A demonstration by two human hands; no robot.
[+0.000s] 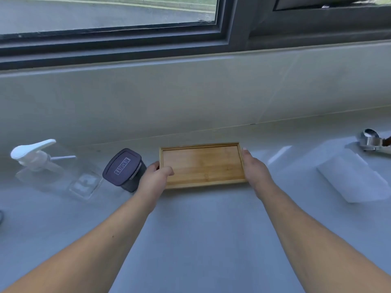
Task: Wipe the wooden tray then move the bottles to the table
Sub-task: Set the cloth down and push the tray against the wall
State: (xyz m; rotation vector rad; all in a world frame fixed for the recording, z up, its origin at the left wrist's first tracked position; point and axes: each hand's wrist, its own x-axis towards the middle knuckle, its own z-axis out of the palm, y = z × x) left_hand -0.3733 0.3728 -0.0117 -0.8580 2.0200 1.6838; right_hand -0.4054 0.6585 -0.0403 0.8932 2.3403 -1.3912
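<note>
Gripping the short left end of the wooden tray (202, 164), the left hand (155, 175) has its thumb hooked over the rim and its fingers tucked under the outer edge. On the opposite short end the right hand (255, 169) lies flat along the rim, fingers straight and pressed to the side, so the tray is clasped between both hands. It sits level and bare on the pale bench (190, 229), close below the wall under the window (110, 17). Just beside the left hand stands a dark lidded jar (123, 169). Farther left a clear pump bottle (39, 161) with a white head rests on the bench. Well to the right lies a white box (353, 179), with a metal fitting (373, 141) behind it.
</note>
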